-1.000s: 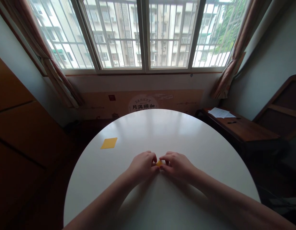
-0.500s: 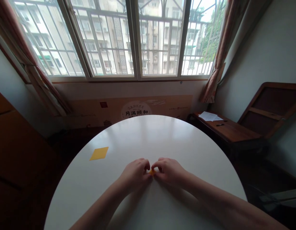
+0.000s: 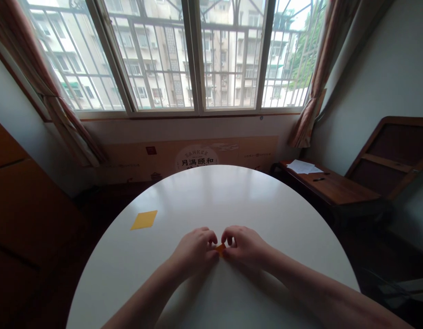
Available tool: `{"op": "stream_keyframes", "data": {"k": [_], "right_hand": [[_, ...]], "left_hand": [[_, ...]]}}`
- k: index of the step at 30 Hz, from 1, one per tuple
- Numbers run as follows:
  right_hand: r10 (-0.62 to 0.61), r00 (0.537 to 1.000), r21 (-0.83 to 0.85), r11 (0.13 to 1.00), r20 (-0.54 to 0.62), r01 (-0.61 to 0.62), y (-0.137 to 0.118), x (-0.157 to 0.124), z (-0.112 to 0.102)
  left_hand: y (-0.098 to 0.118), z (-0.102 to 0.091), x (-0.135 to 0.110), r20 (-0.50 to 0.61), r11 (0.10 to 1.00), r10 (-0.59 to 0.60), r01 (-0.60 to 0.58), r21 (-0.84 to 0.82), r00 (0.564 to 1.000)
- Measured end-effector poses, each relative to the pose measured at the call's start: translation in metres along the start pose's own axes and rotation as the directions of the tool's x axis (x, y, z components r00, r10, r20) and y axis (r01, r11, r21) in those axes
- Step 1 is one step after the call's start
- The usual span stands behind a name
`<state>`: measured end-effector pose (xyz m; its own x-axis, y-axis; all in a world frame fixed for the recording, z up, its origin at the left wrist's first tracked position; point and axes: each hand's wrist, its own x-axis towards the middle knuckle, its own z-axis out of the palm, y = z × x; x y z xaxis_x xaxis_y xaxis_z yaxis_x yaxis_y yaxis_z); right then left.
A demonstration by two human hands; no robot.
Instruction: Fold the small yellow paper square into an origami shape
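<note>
A small orange piece (image 3: 220, 248) sits low over the near-middle of the round white table (image 3: 252, 201), between the two hands, its lower edge apparently at the tabletop. The left hand (image 3: 194, 246) comes in from one side and the right hand (image 3: 247, 244) from the other, each with its fingers curled and its thumb low by the piece. The thumbs seem to touch its edges, while the forefingers arch above; whether either hand really pinches it I cannot tell, since the fingers hide part of it. The fingertips of the two hands stand close, with a narrow gap between them. One yellow square sheet (image 3: 144, 220) lies flat on the table, well apart from the left hand and toward the table's left edge; nothing stands between it and the hands. Beyond the far rim, one printed cardboard panel (image 3: 228, 148) leans or lies along the wall, partly hidden by the table. Above it is one wide barred window (image 3: 228, 59), flanked by two curtains (image 3: 66, 123). To the right, a low wooden bench (image 3: 348, 189) bears white papers (image 3: 304, 167), overlapping so that I cannot count them, and a small dark object (image 3: 319, 179) beside them. One orange-brown cabinet (image 3: 13, 196) fills the left.
</note>
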<state>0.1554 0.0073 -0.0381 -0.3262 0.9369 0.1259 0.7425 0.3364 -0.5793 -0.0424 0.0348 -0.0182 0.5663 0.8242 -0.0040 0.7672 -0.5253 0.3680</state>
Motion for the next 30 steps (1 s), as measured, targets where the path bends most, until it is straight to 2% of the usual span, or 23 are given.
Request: {"op": "stream_keyframes", "data": {"k": [11,21,30], "right_hand": [[-0.024,0.999,0.176,0.984,0.026,0.019,0.011,0.002,-0.001],[-0.086,0.996,0.281,0.955,-0.039,0.093,0.007,-0.001,-0.01],[-0.124,0.99,0.354,0.924,-0.07,0.141,0.006,-0.002,-0.013]], "left_hand": [[-0.006,0.005,0.004,-0.007,0.992,0.011,-0.012,-0.128,1.0],[-0.002,0.006,0.001,-0.082,0.931,0.098,-0.121,-0.344,0.992],[0.002,0.008,0.003,-0.181,0.874,0.084,-0.159,-0.458,0.98]]}}
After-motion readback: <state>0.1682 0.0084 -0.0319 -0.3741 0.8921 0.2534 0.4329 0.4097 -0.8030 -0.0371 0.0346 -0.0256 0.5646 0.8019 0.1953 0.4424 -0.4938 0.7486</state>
